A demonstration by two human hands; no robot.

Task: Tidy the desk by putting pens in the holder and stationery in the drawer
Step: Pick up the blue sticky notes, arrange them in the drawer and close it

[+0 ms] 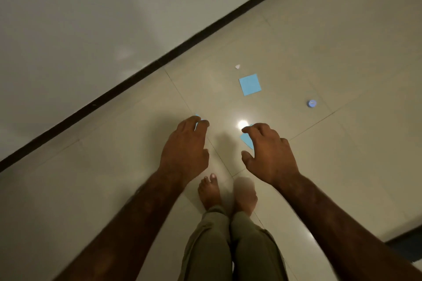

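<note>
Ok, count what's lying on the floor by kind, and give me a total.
Blue note: 3, two partly hidden, one by the right hand, one by the left hand
Blue round thing: 1
White scrap: 1
Total: 5

Head cam, 1 view: looks steeply down at floor (319, 52), wide-angle, standing height.

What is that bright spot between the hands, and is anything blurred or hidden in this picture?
Head view: the bright spot is light glare on the glossy floor, beside the right hand; head view, dim overall, one foot smeared by motion; the blue note farther out is sharp.
</note>
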